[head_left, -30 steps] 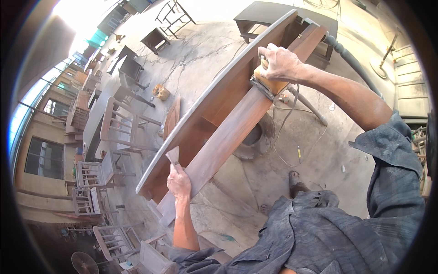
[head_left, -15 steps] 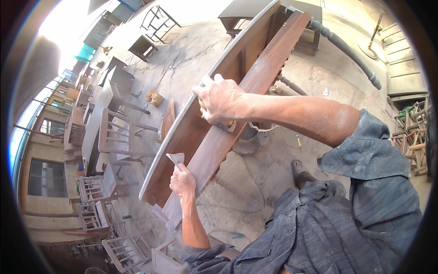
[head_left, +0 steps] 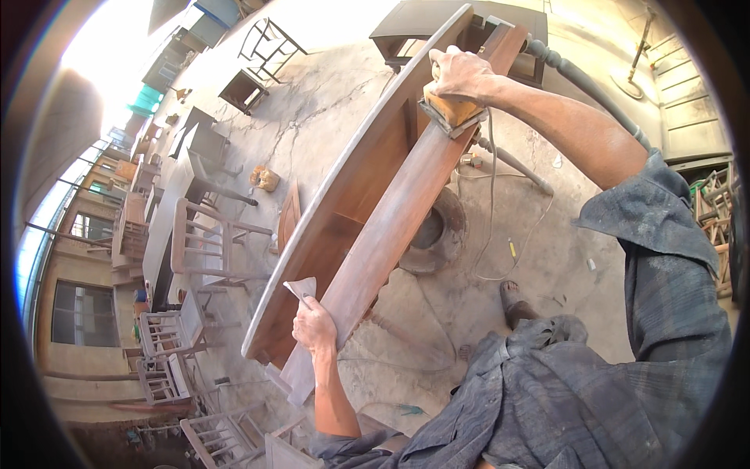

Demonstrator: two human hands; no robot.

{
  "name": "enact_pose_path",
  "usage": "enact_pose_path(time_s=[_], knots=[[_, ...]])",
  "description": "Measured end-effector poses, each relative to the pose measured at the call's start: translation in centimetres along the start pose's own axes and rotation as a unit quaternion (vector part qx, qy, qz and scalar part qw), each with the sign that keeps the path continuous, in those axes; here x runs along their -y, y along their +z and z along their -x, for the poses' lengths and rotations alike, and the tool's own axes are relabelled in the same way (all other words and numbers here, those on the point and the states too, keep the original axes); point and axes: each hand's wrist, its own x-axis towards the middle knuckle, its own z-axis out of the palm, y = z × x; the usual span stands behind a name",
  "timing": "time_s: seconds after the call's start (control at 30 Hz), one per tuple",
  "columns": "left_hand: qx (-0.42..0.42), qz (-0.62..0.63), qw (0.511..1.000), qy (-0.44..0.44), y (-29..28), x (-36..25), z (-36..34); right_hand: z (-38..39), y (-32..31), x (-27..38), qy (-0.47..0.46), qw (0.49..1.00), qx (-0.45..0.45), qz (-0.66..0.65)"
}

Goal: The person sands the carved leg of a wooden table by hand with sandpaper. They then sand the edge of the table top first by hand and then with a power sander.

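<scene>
A long wooden piece, with a dusty reddish plank (head_left: 383, 222) alongside a wider pale-edged curved panel (head_left: 289, 277), runs diagonally across the middle. My right hand (head_left: 461, 76) is closed on a yellow power sander (head_left: 451, 108), which rests on the plank toward its far end, a cord hanging from it. Near the lower end, my left hand (head_left: 315, 327) grips the plank's edge with a pale folded sheet (head_left: 301, 289), maybe sandpaper, held in its fingers.
A dark low table (head_left: 457, 23) stands beyond the wooden piece. Chairs (head_left: 176, 332) and cabinets (head_left: 187, 156) line the left side. A worn tyre-like ring (head_left: 441, 250) and cords lie on the floor below. Stacked wooden frames (head_left: 711, 211) are at right.
My right hand and sander slid down along the plank half a second ago and are now back toward its far end. My left hand stays at the lower end.
</scene>
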Motion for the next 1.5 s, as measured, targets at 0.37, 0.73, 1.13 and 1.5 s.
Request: enact_pose_path(time_s=[0.37, 0.73, 1.13, 1.5], knots=[[-0.001, -0.008, 1.0, 0.003, 0.2, 0.1, 0.0, 12.6, 1.3, 11.4, -0.211, 0.973, 0.063, -0.064], [-0.011, -0.007, 1.0, 0.014, 0.5, -0.1, 0.0, 8.1, 0.5, 5.2, -0.072, 0.997, 0.008, -0.003], [-0.005, -0.012, 0.999, 0.03, 1.2, 1.2, -0.6, 20.7, 3.6, 19.2, -0.316, 0.943, 0.047, -0.091], [-0.009, 0.054, 0.998, 0.03, 1.2, 0.3, -0.1, 13.8, 2.1, 13.5, -0.152, 0.988, 0.024, 0.002]])
